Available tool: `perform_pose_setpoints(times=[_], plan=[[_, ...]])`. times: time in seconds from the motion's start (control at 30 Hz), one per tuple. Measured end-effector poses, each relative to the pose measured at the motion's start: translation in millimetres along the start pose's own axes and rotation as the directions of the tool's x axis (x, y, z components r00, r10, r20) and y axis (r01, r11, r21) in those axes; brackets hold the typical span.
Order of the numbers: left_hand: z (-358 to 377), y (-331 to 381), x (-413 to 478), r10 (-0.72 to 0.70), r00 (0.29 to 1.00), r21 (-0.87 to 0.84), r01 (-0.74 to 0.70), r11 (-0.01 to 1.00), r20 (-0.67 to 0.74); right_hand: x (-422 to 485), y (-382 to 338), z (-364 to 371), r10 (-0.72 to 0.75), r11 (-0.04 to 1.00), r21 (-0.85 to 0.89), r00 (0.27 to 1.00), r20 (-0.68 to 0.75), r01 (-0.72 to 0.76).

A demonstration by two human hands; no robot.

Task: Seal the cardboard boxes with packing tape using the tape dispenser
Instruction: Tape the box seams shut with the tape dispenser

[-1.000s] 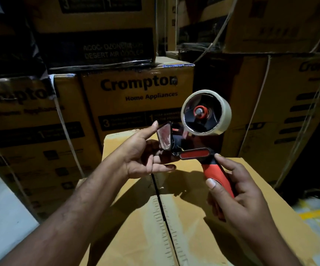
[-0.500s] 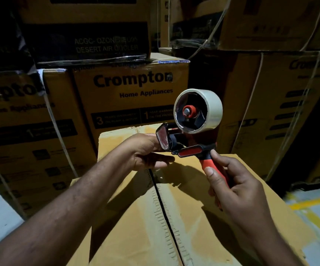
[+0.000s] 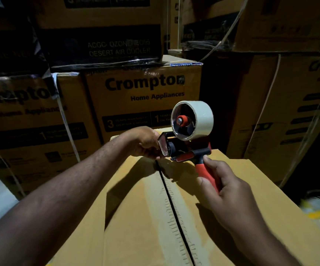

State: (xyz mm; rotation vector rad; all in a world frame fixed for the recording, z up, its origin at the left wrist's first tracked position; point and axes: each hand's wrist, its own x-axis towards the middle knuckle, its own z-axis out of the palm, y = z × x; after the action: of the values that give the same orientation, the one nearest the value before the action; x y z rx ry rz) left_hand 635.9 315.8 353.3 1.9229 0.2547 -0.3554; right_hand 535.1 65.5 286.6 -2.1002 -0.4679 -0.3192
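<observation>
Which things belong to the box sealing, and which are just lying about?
Job: tape dispenser, tape roll, unsealed cardboard box, right hand on the handle, left hand at the dispenser's front.
Idle: stacked Crompton boxes, desert air cooler box.

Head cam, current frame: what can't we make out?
Fingertips of left hand, head view: behind the tape dispenser front plate; tape end pinched or not, cannot tell.
Far end of seam on the box: covered by tape dispenser and left hand.
Box near edge: cut off by frame bottom.
Small print on stacked cartons: dim, blurred.
</observation>
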Motion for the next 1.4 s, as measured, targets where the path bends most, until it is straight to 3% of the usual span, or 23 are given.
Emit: perform_pose_setpoints(times=[0.1, 0.2, 0.37, 0.6, 0.83, 1.03, 1.2, 1.4], plan=[[-20.5, -6.0, 15.2, 0.014, 0.999, 0.013, -0.014, 1.0, -0.035, 19.6, -12.6, 18.7, 0.026, 0.997, -0.071, 0.998, 0.065, -0.021], [-39.6, -15.1, 38.1, 0.054, 0.988, 0.026, -0.051, 0.998, -0.148, 43.4, -17.0, 41.8, 0.03, 0.995, -0.1, 0.999, 0.04, -0.026], [-57.0, -25.9, 80.3, 0.174, 0.908, 0.299, -0.057, 0.953, -0.381, 70.9, -16.3, 83.8, 0.07, 0.984, -0.168, 0.997, 0.045, -0.061], [-68.2, -28.2, 122.3, 0.247, 0.845, 0.342, -0.082, 0.936, -0.474, 94.9, -19.3, 106.1, 0.129, 0.972, -0.2, 0.992, 0.011, -0.125], [-93.6, -28.9, 144.5, 0.256, 0.832, 0.345, -0.084, 0.935, -0.491, 107.0, -23.5, 120.4, 0.141, 0.972, -0.195, 0.99, 0.022, -0.134], [-103.5, -43.1, 163.6, 0.127, 0.876, 0.166, -0.054, 0.985, -0.466, 113.5, -25.1, 131.6, 0.155, 0.97, -0.192, 0.987, 0.033, -0.145], [-105.8, -42.1, 174.3, 0.112, 0.885, 0.131, -0.059, 0.99, -0.452, 115.1, -23.8, 137.9, 0.117, 0.969, -0.222, 0.992, 0.036, -0.106], [-108.3, -35.0, 172.6, -0.007, 0.955, 0.213, 0.073, 0.974, -0.298, 113.4, -24.0, 137.6, 0.118, 0.964, -0.245, 0.992, 0.047, -0.103]])
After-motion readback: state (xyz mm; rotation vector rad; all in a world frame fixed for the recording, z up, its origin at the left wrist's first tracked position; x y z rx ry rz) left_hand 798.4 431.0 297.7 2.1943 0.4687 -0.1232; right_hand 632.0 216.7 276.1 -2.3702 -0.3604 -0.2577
